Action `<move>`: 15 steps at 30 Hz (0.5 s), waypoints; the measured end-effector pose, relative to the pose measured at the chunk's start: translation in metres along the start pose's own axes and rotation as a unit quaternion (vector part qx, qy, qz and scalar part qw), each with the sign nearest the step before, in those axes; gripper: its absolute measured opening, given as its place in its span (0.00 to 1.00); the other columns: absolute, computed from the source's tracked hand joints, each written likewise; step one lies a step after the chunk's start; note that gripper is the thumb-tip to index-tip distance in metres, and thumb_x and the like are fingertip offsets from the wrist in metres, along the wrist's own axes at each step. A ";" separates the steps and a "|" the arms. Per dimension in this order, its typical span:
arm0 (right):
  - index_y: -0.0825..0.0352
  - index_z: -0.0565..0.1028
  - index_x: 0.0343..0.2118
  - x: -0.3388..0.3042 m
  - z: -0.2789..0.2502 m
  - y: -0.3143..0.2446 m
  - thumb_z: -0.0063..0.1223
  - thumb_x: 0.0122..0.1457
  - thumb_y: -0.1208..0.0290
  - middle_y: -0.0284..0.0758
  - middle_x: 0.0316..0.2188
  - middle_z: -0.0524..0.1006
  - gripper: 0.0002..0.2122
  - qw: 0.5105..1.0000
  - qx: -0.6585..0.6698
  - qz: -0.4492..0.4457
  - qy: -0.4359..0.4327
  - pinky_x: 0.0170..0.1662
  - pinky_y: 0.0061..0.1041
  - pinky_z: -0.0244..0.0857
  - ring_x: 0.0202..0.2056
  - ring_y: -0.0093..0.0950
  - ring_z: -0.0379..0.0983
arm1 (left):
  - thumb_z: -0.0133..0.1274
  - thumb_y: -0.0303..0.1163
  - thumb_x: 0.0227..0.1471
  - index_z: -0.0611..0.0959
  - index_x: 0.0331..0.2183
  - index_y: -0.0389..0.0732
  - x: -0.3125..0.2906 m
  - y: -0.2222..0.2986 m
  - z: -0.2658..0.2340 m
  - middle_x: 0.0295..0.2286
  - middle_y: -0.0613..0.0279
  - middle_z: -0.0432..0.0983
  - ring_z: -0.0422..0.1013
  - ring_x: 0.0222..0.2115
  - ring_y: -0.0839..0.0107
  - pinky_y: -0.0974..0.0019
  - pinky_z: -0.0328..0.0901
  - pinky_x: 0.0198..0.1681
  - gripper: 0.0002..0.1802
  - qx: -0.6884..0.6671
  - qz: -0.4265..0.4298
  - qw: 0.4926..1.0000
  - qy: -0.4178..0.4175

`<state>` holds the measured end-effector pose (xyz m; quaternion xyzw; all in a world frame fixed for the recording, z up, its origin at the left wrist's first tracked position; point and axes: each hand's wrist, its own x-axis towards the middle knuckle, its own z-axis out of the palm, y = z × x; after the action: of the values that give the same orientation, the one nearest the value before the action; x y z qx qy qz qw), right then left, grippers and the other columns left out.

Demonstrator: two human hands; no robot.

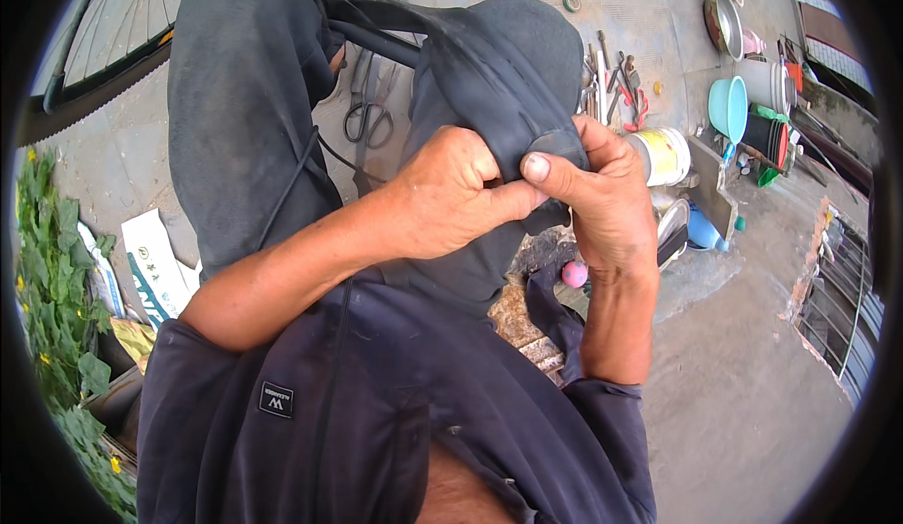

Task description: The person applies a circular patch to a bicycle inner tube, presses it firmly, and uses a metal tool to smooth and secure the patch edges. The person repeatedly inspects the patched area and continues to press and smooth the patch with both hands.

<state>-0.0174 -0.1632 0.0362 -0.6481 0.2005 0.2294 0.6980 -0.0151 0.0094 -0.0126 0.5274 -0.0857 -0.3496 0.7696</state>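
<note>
A flattened black rubber inner tube (494,96) lies across my right knee, its far part running back toward the left leg. Both my hands work at its near stretch, over the thigh. With fingers curled in, my left hand (447,190) pinches the tube's edge between thumb and finger. My right hand (607,190) grips the same stretch from the other side, thumb on top and fingers partly hidden behind it. The two thumbs almost meet. Whatever lies under the thumbs is hidden.
A bicycle wheel (71,77) stands at upper left. Black-handled scissors (367,115) lie between my legs. Beyond the right knee are several hand tools (621,82), a tape roll (572,3) and a white tub (665,155). Basins, including a turquoise one (727,108), stand farther right.
</note>
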 end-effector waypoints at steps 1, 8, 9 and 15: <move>0.70 0.79 0.35 0.000 0.002 -0.001 0.68 0.48 0.79 0.31 0.31 0.81 0.11 1.000 -0.004 0.000 0.001 0.36 0.17 0.70 0.30 0.17 0.74 | 0.54 0.28 0.55 0.81 0.31 0.34 0.001 -0.003 -0.001 0.21 0.72 0.73 0.67 0.24 0.85 0.74 0.63 0.26 0.07 0.013 0.024 1.000 -0.003; 0.70 0.80 0.34 -0.002 0.014 0.008 0.67 0.50 0.77 0.30 0.29 0.80 0.09 0.996 0.044 -0.032 0.073 0.34 0.15 0.68 0.29 0.15 0.73 | 0.55 0.28 0.56 0.82 0.34 0.33 0.005 -0.005 -0.006 0.26 0.72 0.75 0.68 0.29 0.84 0.74 0.65 0.32 0.07 0.063 -0.022 0.997 -0.033; 0.69 0.80 0.33 -0.002 0.018 0.009 0.67 0.50 0.76 0.29 0.28 0.80 0.08 0.995 0.036 -0.042 0.086 0.32 0.15 0.67 0.28 0.14 0.72 | 0.55 0.28 0.55 0.81 0.33 0.33 0.004 -0.003 -0.008 0.27 0.72 0.76 0.68 0.29 0.84 0.74 0.66 0.33 0.07 0.079 -0.054 0.995 -0.039; 0.64 0.72 0.20 -0.001 0.029 0.017 0.66 0.53 0.75 0.22 0.20 0.71 0.12 0.984 -0.006 -0.090 0.155 0.25 0.14 0.54 0.23 0.10 0.60 | 0.56 0.32 0.53 0.72 0.15 0.30 0.005 -0.029 -0.001 0.10 0.49 0.63 0.57 0.10 0.68 0.60 0.55 0.16 0.21 0.195 0.124 0.971 0.065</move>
<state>-0.0288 -0.1330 0.0250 -0.6957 0.2453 0.0635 0.6721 -0.0237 0.0011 -0.0395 0.6741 -0.1667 -0.1934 0.6931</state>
